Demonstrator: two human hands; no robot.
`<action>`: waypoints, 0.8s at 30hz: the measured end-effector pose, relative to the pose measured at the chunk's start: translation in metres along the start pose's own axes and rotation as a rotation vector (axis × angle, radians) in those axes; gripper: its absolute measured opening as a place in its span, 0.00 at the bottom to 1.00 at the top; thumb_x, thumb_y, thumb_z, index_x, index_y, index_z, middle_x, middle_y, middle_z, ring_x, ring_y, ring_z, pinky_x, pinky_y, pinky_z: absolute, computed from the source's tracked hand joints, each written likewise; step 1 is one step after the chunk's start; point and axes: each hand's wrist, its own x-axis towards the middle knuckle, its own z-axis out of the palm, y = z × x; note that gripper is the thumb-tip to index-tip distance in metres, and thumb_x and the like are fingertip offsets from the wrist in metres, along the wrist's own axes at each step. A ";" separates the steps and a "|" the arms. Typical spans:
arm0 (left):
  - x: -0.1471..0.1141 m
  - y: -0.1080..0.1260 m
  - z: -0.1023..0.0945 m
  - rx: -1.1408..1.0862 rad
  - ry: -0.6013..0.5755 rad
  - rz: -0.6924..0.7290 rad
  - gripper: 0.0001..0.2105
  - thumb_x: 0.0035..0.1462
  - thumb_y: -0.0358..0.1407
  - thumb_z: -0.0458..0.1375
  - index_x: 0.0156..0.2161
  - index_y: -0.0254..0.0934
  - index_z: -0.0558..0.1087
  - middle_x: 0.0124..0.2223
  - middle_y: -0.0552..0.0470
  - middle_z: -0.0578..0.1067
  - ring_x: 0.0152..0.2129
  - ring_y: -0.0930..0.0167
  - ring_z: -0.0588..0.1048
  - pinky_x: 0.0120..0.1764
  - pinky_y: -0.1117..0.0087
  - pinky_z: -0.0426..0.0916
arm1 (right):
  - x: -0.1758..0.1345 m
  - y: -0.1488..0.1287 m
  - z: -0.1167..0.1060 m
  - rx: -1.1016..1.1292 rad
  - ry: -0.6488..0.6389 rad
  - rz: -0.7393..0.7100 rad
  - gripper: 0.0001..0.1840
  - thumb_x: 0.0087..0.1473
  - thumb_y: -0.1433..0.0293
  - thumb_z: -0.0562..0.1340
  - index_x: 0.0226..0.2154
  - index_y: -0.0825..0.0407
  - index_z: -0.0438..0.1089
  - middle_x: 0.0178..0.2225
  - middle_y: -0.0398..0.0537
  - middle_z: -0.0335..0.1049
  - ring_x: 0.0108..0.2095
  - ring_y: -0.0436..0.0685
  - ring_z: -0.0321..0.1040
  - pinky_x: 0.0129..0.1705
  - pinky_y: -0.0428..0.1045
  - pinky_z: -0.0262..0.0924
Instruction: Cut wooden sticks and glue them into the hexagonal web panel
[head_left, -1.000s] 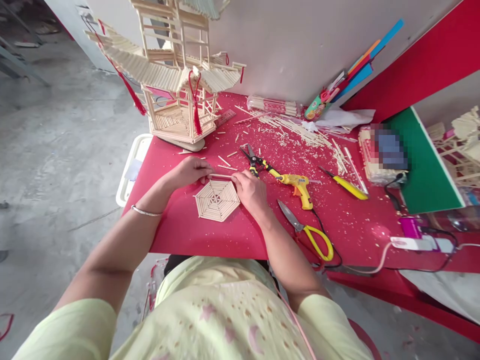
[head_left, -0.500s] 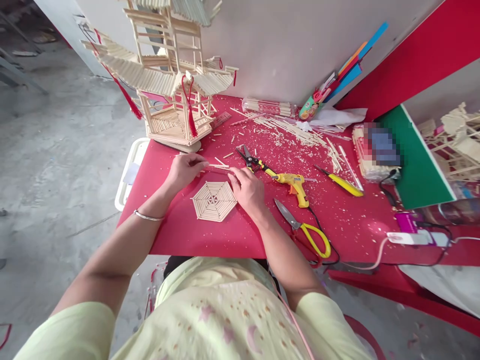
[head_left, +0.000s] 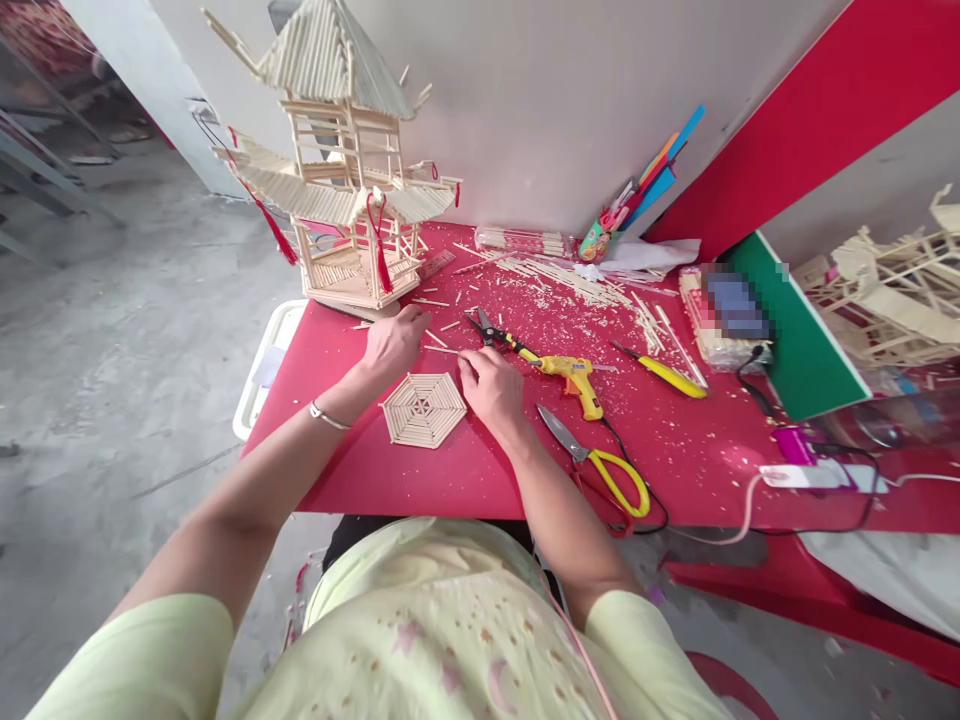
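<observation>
Between the thumb and fingers of my right hand point(head_left: 491, 388) is a thin wooden stick point(head_left: 442, 349), pointing left. My left hand point(head_left: 394, 345) is over the table by the base of a pagoda model point(head_left: 352, 205), its fingers bent downward and together; what they hold, if anything, is hidden. Another short stick point(head_left: 437, 338) lies just right of the left fingertips. Below both hands a flat hexagonal panel of sticks point(head_left: 424, 410), patterned like a web, lies on the red table point(head_left: 360, 480).
Right of my right hand lie pliers point(head_left: 484, 325), a yellow glue gun point(head_left: 574, 378), yellow-handled scissors point(head_left: 592, 455) and a yellow-handled tool point(head_left: 667, 375). Loose sticks point(head_left: 577, 282) and scraps cover the back. A power strip point(head_left: 821, 477) with cables sits at right.
My left hand has come off the stick and shifted toward the pagoda base, fingers turned down. My right hand keeps the stick. The camera view has tilted up slightly.
</observation>
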 end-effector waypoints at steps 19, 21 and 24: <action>0.065 0.035 -0.009 0.202 -0.336 0.040 0.21 0.65 0.45 0.49 0.40 0.33 0.80 0.42 0.33 0.82 0.42 0.50 0.80 0.37 0.60 0.69 | 0.016 0.065 -0.134 -0.045 -0.051 -0.069 0.13 0.68 0.64 0.58 0.41 0.46 0.80 0.37 0.44 0.79 0.32 0.52 0.71 0.34 0.47 0.60; 0.063 0.028 -0.011 0.216 -0.328 0.037 0.22 0.65 0.45 0.47 0.37 0.34 0.79 0.40 0.34 0.82 0.39 0.53 0.80 0.37 0.62 0.68 | 0.049 0.106 -0.139 -0.223 -0.095 0.055 0.15 0.68 0.67 0.56 0.43 0.48 0.79 0.39 0.47 0.80 0.35 0.54 0.73 0.37 0.48 0.62; 0.063 0.025 -0.016 0.183 -0.263 0.065 0.20 0.65 0.43 0.45 0.36 0.36 0.78 0.35 0.38 0.81 0.35 0.57 0.80 0.35 0.64 0.65 | 0.101 0.161 -0.135 -0.465 -0.161 0.251 0.18 0.68 0.68 0.53 0.50 0.50 0.78 0.49 0.56 0.78 0.47 0.62 0.73 0.48 0.53 0.64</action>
